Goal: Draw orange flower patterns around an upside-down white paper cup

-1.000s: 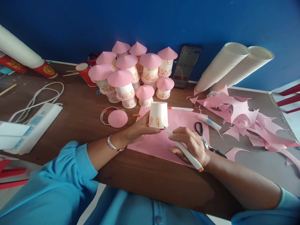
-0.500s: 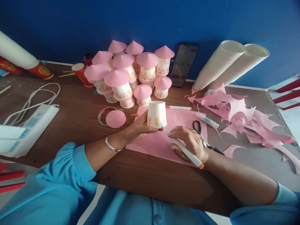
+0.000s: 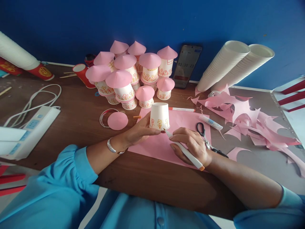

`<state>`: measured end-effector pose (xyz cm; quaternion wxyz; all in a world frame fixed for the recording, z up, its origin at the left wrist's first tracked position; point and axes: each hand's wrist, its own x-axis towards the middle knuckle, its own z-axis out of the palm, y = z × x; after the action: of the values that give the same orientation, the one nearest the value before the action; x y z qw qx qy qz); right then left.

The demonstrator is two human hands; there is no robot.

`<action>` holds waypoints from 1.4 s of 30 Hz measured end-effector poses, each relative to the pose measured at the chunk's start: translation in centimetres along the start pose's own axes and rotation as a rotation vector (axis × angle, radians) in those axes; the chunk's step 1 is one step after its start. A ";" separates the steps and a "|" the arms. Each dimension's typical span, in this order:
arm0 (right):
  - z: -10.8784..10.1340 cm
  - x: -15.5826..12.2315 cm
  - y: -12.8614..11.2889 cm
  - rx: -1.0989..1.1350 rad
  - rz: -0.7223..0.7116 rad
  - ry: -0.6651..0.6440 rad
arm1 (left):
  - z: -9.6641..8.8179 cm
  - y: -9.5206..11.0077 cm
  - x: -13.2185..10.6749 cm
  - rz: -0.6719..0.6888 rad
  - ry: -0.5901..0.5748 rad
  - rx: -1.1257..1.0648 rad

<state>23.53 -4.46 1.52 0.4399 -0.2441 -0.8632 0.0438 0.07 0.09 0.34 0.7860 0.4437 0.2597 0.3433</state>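
Note:
My left hand [image 3: 140, 131] grips an upturned white paper cup [image 3: 159, 115] with small flowers drawn along its rim, held just above a pink paper sheet [image 3: 166, 140]. My right hand [image 3: 192, 144] is closed round a white marker with an orange end [image 3: 184, 150]. The marker's tip touches the cup's lower edge. A pink paper circle [image 3: 117, 121] lies left of the cup beside a tape ring [image 3: 105, 115].
A pile of cups with pink cone roofs [image 3: 130, 74] stands behind, with a phone [image 3: 187, 65] leaning on the blue wall. Two stacks of white cups [image 3: 233, 65] lie at right above pink scraps [image 3: 250, 121]. Scissors [image 3: 205, 135], glue pen [image 3: 211, 122], power strip [image 3: 28, 132].
The view shifted slightly since a second ago. My right hand nudged the marker tip a little left along the cup's rim. The left hand keeps its hold on the cup.

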 end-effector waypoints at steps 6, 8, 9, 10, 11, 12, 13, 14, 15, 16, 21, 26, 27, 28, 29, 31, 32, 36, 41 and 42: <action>0.2 -0.1 0.1 -0.001 0.002 0.009 | 0.0 0.0 0.0 0.000 0.004 -0.001; 0.2 -0.1 0.1 -0.002 -0.001 0.011 | 0.0 0.0 0.0 0.002 0.005 -0.004; 0.2 -0.1 0.1 -0.002 -0.001 0.009 | 0.0 0.0 0.0 0.003 0.005 -0.005; 0.1 -0.1 0.1 -0.001 0.000 0.006 | 0.0 0.0 0.0 0.003 0.005 -0.005; 0.1 -0.1 0.1 -0.001 0.003 0.003 | 0.1 0.0 0.0 0.002 0.006 -0.004; 0.1 -0.1 0.1 -0.002 0.004 0.002 | 0.1 0.0 0.0 0.002 0.006 -0.004; 0.1 -0.1 0.1 -0.003 0.007 0.003 | 0.1 0.0 0.0 0.004 0.008 -0.009; 0.1 -0.1 0.1 -0.005 0.011 0.003 | 0.1 0.0 0.0 0.005 0.009 -0.014; 0.1 0.0 0.1 -0.006 0.012 0.005 | 0.1 0.0 0.0 0.003 0.012 -0.021; 0.1 0.0 0.1 -0.006 0.012 0.009 | 0.1 0.0 0.0 0.000 0.015 -0.028; 0.1 -0.1 0.1 -0.005 0.014 0.015 | 0.1 0.0 0.0 -0.002 0.014 -0.039; 0.1 0.0 0.0 0.001 0.030 0.011 | 0.1 -0.1 0.1 -0.010 0.023 -0.064; 0.1 0.0 0.0 0.003 0.032 0.014 | 0.1 -0.1 0.0 -0.012 0.025 -0.068; 0.1 0.0 0.0 0.005 0.031 0.018 | 0.1 -0.1 0.0 -0.012 0.026 -0.069; 0.1 0.0 0.0 0.007 0.028 0.021 | 0.1 -0.1 0.0 -0.012 0.025 -0.067; 0.1 -0.1 0.0 0.011 0.022 0.017 | 0.1 -0.1 0.0 -0.012 0.020 -0.054; 0.1 -0.1 0.0 0.013 0.019 0.010 | 0.1 -0.1 0.0 -0.013 0.017 -0.047; -0.1 -0.1 0.0 0.031 0.007 -0.007 | 0.1 0.0 0.0 -0.016 0.008 -0.027; -0.1 -0.1 0.1 0.044 0.010 -0.012 | 0.1 0.1 -0.1 -0.013 0.005 -0.018; -0.1 -0.1 0.1 0.045 0.013 -0.017 | 0.1 0.1 -0.1 -0.012 0.002 -0.015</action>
<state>23.69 -4.45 1.45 0.4375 -0.2395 -0.8640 0.0682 0.05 0.05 0.51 0.7913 0.4357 0.2605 0.3408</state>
